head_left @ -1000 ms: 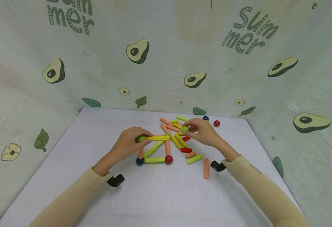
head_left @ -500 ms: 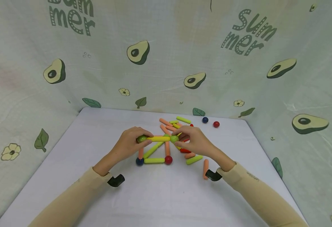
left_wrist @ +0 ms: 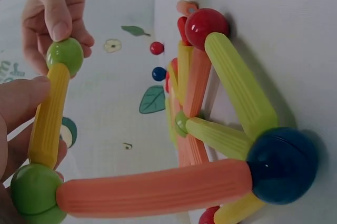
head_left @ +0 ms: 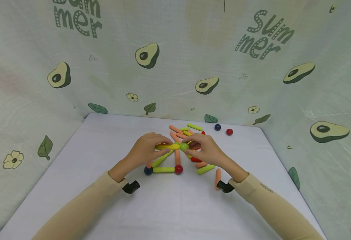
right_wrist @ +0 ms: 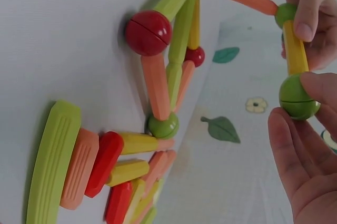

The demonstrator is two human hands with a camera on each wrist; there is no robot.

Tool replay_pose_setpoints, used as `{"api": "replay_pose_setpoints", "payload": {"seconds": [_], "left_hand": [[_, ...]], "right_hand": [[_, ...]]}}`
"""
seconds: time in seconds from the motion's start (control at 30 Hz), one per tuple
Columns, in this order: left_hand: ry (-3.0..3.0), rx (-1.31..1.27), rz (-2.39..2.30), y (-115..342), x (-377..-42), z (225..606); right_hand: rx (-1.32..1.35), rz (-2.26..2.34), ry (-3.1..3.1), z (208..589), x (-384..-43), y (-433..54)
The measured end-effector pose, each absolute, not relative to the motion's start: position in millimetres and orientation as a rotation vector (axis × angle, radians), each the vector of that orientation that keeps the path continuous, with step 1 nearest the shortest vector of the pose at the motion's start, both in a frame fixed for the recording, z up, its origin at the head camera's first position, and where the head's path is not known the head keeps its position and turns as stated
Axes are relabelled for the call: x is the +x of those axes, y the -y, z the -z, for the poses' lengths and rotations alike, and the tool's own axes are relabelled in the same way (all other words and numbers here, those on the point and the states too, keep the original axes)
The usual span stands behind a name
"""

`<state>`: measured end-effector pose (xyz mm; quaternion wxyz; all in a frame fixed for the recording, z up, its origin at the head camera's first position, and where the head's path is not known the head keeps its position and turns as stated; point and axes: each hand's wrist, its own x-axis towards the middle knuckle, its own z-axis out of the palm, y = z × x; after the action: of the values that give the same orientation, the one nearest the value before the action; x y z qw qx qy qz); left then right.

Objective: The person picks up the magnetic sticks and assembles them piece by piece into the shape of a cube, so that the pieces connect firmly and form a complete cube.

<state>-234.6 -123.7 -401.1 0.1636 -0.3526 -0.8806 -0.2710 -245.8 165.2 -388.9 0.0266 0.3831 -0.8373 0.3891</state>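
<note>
My left hand point(head_left: 150, 148) pinches a yellow magnetic stick point(left_wrist: 50, 118) between thumb and fingers. At the stick's right end is a green ball point(right_wrist: 297, 97), pinched by my right hand point(head_left: 206, 148). A second green ball point(left_wrist: 37, 190) sits at its left end; an orange stick point(left_wrist: 158, 187) rises to it from a dark blue ball point(left_wrist: 284, 166) on the table. That blue ball belongs to a flat frame, where a lime stick point(head_left: 163, 170) links it to a red ball point(head_left: 178, 169). Another lime stick runs diagonally to a green ball point(right_wrist: 163, 125) farther back.
Loose yellow, orange, red and lime sticks point(right_wrist: 52, 166) lie to the right of the frame and behind it. A blue ball point(head_left: 217, 127) and a red ball point(head_left: 229, 132) stand near the table's back edge. Printed cloth point(head_left: 175, 66) hangs around the table point(head_left: 169, 206).
My right hand has brought its green ball leftward onto the end of the yellow stick. My left hand has slid right, from the other green ball to the stick.
</note>
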Motion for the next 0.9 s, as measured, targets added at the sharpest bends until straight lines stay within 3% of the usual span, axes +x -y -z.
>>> {"api": "replay_pose_setpoints", "payload": {"seconds": [0.63, 0.9], "left_hand": [[2.477, -1.058, 0.653, 102, -240, 397], [2.495, -1.028, 0.670, 102, -239, 398]], "right_hand": [[1.134, -1.218, 2.625, 391, -244, -165], [1.065, -1.121, 2.743, 400, -240, -195]]}}
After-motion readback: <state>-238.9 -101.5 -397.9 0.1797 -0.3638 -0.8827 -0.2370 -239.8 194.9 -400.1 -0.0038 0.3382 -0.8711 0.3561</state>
